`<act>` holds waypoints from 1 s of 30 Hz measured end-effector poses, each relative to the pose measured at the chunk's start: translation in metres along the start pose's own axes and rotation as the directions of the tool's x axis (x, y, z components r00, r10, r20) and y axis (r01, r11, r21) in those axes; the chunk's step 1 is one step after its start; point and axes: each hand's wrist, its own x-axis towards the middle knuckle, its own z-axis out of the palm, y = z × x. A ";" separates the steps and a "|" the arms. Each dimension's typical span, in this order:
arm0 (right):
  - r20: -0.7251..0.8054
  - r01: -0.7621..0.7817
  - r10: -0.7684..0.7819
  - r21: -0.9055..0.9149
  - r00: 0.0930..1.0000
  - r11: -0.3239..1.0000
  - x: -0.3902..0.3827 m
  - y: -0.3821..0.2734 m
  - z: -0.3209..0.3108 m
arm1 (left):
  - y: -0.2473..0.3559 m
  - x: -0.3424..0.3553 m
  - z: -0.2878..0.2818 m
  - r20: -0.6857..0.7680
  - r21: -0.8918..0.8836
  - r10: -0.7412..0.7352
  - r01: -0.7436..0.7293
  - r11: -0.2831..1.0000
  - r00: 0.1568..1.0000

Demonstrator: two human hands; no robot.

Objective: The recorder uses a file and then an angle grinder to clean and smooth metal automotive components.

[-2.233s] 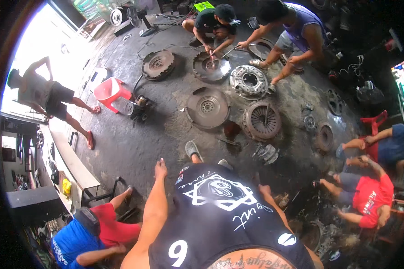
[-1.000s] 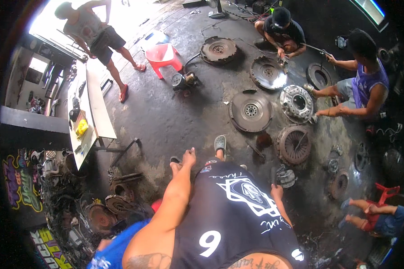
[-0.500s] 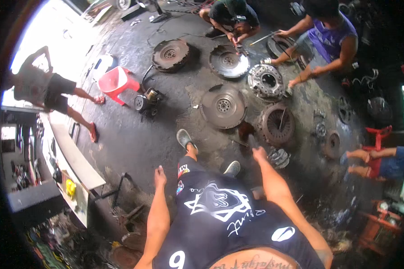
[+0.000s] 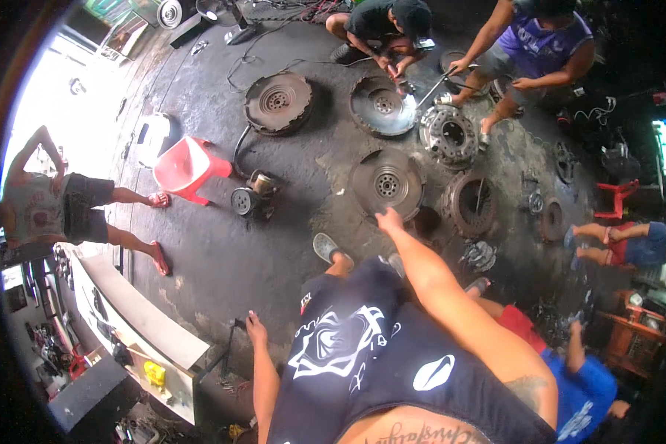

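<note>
My right arm reaches forward across my front. My right hand, its fingers apart and nothing seen in them, is over the near edge of a brown flywheel lying flat on the floor. Whether it touches the rim I cannot tell. Just right of that hand is a dark rounded object, partly hidden by my forearm. Low at my left side hangs my left hand, fingers loosely stretched, holding nothing. Beyond the flywheel lie a rusty clutch cover and a grey metal clutch cover.
A crouching person holds a tool on a shiny flywheel; a person in purple holds a rod there. Another flywheel, a red chair and a motor stand left. A person in blue is close at my right.
My right hand has moved forward and left, away from the dark handle it was at. My view has turned and shifted. The person in blue has come into view behind my right arm.
</note>
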 end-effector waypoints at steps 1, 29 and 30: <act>-0.010 0.022 -0.022 0.026 1.000 0.999 0.003 -0.024 0.010 | 0.008 0.013 -0.006 -0.001 -0.027 -0.033 0.033 0.999 0.999; 0.236 -0.115 0.181 -0.266 0.955 0.957 0.072 -0.020 -0.042 | 0.098 0.015 0.016 0.105 0.121 0.015 -0.028 0.992 0.994; 0.220 -0.078 0.137 -0.259 0.966 0.963 0.075 -0.022 -0.040 | 0.101 0.021 0.018 0.114 0.121 0.012 -0.026 0.992 0.993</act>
